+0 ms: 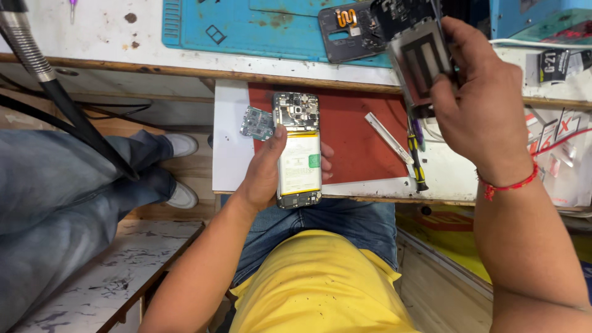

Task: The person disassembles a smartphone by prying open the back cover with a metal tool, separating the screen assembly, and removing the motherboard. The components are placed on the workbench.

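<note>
My left hand point(264, 176) grips an opened smartphone point(298, 151) from its left side, back cover off, with the pale battery and the upper circuit boards exposed. It hangs over the pulled-out drawer with a red mat point(357, 132). My right hand point(484, 102), a red thread at the wrist, is raised at the upper right and holds a dark phone back panel point(422, 58) with a silvery inner plate. A small green circuit board point(258, 123) lies on the drawer just left of the phone.
A yellow-and-black screwdriver point(418, 161) and a white flat strip point(388, 137) lie on the red mat. Another dark phone frame point(348, 31) rests on the blue work mat point(259, 24). Another person's jeans-clad legs point(68, 191) and white shoes are at left.
</note>
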